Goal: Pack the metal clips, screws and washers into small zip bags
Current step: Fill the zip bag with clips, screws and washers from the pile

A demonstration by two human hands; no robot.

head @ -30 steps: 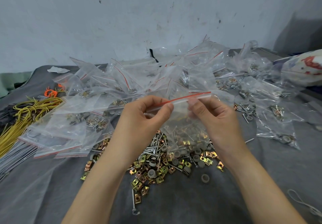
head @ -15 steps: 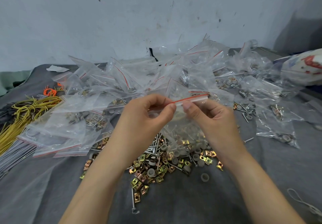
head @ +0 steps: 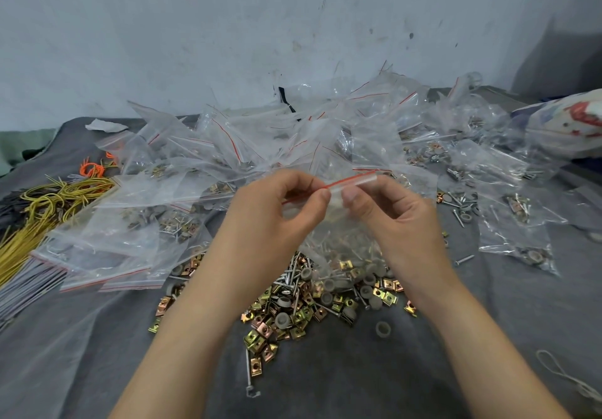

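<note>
Above grey cloth (head: 358,383), left hand (head: 277,223) and right hand (head: 397,220) pinch zip bag (head: 358,179) top

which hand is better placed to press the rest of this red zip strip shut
Right, probably. The right hand pinches the zip bag at its red strip, right beside the stretch sticking out past it, and could slide outward; the left hand pinches the other side, anchoring.

Left hand (head: 273,220), right hand (head: 395,220) pinch zip bag (head: 350,181) over clips (head: 293,314).
</note>
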